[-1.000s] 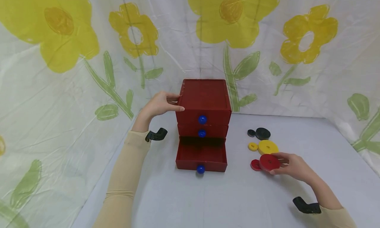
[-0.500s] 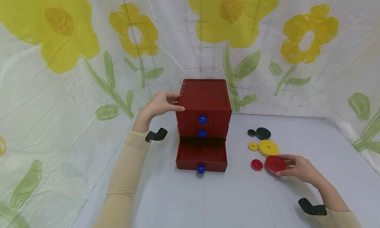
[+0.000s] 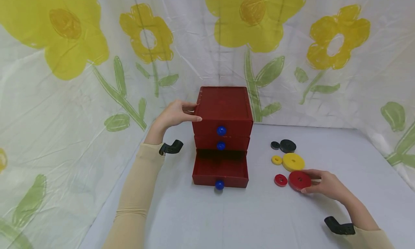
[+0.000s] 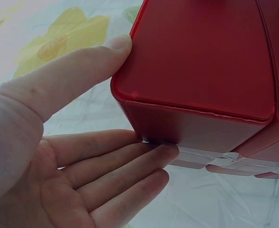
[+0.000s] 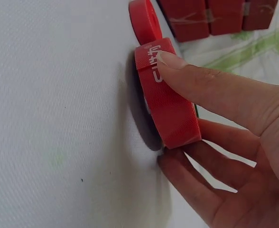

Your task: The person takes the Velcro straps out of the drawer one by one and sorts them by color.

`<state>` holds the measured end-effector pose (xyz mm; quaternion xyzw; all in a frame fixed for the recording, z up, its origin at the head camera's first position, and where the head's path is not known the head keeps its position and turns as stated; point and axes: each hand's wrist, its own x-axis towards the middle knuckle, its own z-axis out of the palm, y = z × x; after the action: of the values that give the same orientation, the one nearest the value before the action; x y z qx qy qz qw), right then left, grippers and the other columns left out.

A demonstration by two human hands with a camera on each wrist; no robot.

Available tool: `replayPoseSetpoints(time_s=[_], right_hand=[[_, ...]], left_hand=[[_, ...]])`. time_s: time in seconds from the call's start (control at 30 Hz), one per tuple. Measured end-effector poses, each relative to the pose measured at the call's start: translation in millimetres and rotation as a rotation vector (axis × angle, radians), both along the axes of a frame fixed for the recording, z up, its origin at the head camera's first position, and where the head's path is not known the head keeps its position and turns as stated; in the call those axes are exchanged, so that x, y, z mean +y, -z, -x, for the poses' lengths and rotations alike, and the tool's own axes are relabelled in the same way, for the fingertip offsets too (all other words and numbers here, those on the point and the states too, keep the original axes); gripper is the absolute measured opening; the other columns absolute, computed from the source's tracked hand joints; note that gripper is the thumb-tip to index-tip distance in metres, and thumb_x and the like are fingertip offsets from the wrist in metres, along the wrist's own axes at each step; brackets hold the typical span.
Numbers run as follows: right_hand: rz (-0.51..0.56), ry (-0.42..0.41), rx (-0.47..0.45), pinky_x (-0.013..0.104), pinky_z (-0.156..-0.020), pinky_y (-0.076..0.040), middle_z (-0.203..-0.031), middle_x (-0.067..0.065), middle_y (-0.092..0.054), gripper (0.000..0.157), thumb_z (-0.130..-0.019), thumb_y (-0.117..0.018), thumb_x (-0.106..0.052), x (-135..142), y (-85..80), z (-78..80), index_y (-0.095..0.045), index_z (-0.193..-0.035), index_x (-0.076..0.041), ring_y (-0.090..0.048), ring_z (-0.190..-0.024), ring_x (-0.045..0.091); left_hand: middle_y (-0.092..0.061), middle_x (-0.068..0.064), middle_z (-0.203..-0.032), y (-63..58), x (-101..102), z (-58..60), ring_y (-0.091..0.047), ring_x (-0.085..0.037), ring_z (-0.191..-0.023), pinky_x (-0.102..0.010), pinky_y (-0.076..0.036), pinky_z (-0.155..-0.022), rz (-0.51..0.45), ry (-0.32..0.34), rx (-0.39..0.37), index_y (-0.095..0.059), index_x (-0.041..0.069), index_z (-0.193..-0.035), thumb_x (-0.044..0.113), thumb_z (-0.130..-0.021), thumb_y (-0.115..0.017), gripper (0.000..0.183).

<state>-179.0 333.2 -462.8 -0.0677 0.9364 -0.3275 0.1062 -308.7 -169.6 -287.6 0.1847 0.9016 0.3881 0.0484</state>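
Note:
My right hand (image 3: 325, 186) grips the larger red roll of strap (image 3: 299, 180), thumb on its rim and fingers round the far side. White lettering shows on the roll's side in the right wrist view, and it is close over the white cloth. Left of it lies a smaller red roll (image 3: 280, 180). My left hand (image 3: 175, 114) touches the upper left side of a red drawer cabinet (image 3: 223, 103), its thumb at the front corner and its fingers straight along the side. The bottom drawer (image 3: 220, 168) is pulled out, with nothing in it; the two upper drawers are closed.
Behind the red rolls lie a large yellow roll (image 3: 293, 161) and a small yellow one (image 3: 276, 160). Farther back are a large black roll (image 3: 288, 146) and a small black one (image 3: 275, 145). A flower-printed curtain (image 3: 194, 32) hangs behind the cabinet.
My right hand has shifted the larger red roll rightward, away from the small red one it overlapped, then slightly back left. The left hand and the cabinet have stayed still.

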Motion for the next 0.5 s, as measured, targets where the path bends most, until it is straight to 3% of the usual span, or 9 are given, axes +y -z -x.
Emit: replayPoseSetpoints(time_s=[0.5], right_hand=[[0.015, -0.004, -0.018, 0.04, -0.078, -0.057, -0.125, 0.031, -0.054, 0.078, -0.072, -0.082, -0.032, 1.6, -3.0, 0.5, -0.049, -0.131, 0.007, -0.055, -0.11, 0.046]], left_hand=[[-0.059, -0.006, -0.131, -0.8, 0.2, -0.8, -0.056, -0.02, -0.12, -0.042, -0.048, -0.098, -0.004, -0.002, -0.015, -0.055, 0.013, -0.135, 0.045, -0.076, -0.077, 0.07]])
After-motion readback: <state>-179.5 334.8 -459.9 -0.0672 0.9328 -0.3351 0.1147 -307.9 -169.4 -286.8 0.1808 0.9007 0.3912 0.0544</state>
